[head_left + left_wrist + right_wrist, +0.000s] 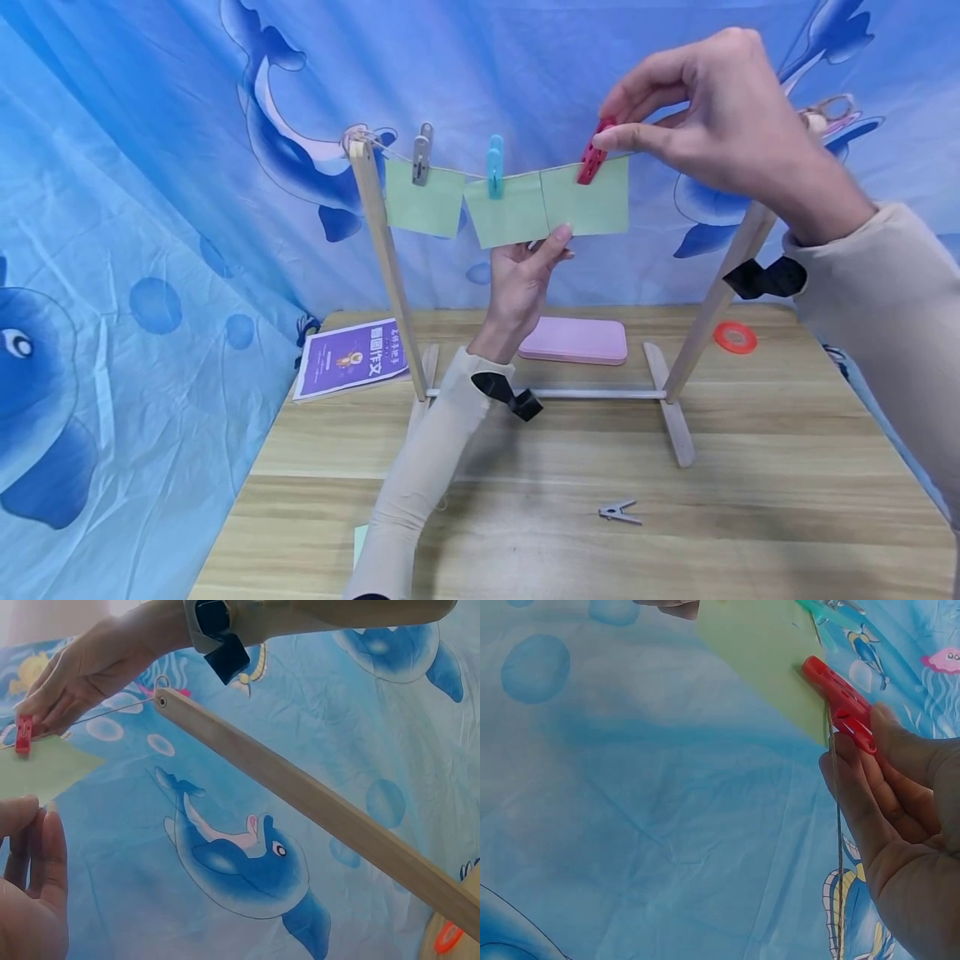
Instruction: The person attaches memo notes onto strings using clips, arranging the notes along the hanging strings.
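Note:
My right hand [712,117] pinches a red clothespin [592,156] between thumb and fingers. The clothespin's jaws sit over the string and the top edge of a pale green paper square [588,196]. From below, my left hand [521,279] pinches that square's lower left corner, thumb in front and fingers behind. Left of it hangs another green square [506,212] under a light blue clothespin [495,167]. A third green square [423,204] hangs under a grey clothespin [422,154]. In the right wrist view the string [838,825] runs past my fingertips.
The string spans a wooden frame with a left post [386,267] and a right post [712,308]. On the table [540,533] lie a grey clothespin [620,512], a pink case [573,340], a purple booklet [348,358] and an orange tape roll [735,337]. Green paper [360,542] shows beside my left sleeve.

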A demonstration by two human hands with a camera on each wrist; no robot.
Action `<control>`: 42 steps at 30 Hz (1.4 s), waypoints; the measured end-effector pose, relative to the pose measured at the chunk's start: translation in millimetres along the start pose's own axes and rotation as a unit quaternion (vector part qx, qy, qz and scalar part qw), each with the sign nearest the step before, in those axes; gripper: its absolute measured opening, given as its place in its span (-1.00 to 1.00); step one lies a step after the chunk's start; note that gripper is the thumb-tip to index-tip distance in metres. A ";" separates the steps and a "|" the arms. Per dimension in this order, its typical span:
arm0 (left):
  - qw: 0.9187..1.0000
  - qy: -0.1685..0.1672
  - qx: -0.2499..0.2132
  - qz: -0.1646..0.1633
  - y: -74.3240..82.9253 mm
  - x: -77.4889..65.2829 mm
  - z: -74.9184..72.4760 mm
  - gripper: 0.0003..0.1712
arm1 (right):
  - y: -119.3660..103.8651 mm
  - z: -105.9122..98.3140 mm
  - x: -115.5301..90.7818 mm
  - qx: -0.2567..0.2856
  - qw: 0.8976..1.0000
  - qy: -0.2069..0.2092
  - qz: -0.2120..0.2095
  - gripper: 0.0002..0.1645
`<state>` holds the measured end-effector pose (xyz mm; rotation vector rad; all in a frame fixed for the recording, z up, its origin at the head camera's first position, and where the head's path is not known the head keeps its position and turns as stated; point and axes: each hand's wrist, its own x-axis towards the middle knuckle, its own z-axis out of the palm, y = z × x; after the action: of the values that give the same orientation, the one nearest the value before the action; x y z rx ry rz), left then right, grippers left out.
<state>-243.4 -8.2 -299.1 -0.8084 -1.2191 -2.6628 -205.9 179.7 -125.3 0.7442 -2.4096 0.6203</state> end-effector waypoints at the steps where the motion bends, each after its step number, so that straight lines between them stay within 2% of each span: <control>1: 1.000 0.001 -0.001 -0.002 -0.2 -0.1 0.0 -0.52 | 0.4 0.0 -0.8 -0.001 1.000 -0.002 0.004 -0.73; 9: 1.000 0.006 0.009 -0.003 -0.6 -1.0 -0.4 -0.56 | 1.6 0.0 -2.0 -0.002 0.999 -0.026 0.027 -0.67; 15: 1.000 0.006 0.008 -0.007 -1.9 -2.1 -1.3 -0.59 | 2.3 0.7 -2.4 0.021 0.998 -0.044 0.043 -0.61; 20: 1.000 0.007 0.023 -0.012 -3.1 -2.2 -1.8 -0.66 | 3.7 1.1 -4.8 0.018 0.998 -0.048 0.034 -0.53; 26: 0.999 0.016 0.033 -0.024 -2.8 -3.0 -4.1 -0.64 | 4.0 0.8 -10.3 0.016 0.999 -0.028 0.014 -0.45; 31: 0.999 0.018 0.031 -0.019 -2.7 -4.5 -6.7 -0.63 | 3.6 -0.3 -17.2 0.023 1.000 -0.006 0.000 -0.41; 42: 0.999 0.013 0.045 -0.017 -6.5 -6.4 -11.2 -0.62 | 3.0 -0.9 -32.8 0.042 0.998 0.038 -0.026 -0.47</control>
<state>-244.7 -12.8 -312.7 -0.7440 -1.3466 -2.6137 -184.3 194.5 -145.3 0.8013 -2.2986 0.7203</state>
